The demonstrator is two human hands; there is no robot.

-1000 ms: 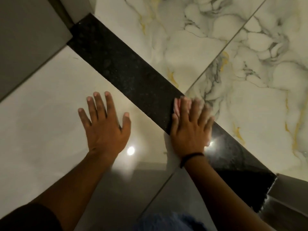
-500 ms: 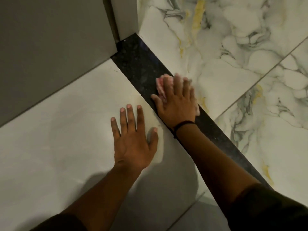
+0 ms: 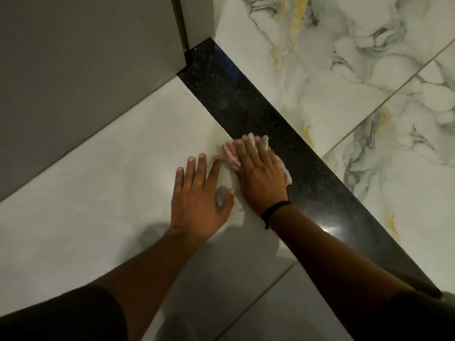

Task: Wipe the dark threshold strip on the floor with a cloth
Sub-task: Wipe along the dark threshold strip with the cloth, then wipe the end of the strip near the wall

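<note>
A dark speckled threshold strip (image 3: 246, 99) runs diagonally across the floor from the door frame at the top down to the lower right. My right hand (image 3: 258, 175) lies flat on a small pink and white cloth (image 3: 230, 153), pressing it onto the near edge of the strip where it meets the pale tile. Most of the cloth is hidden under the palm; only its edges show. My left hand (image 3: 199, 203) rests flat on the pale tile just left of it, fingers spread, holding nothing.
A grey door or panel (image 3: 81, 70) and its frame (image 3: 197, 18) stand at the upper left, ending at the strip's far end. Veined marble tiles (image 3: 357, 70) lie beyond the strip. Glossy pale tiles (image 3: 98, 205) lie on the near side.
My right hand has slid the cloth back along the strip away from the door frame, toward me. The left hand has stayed planted on the pale tile.
</note>
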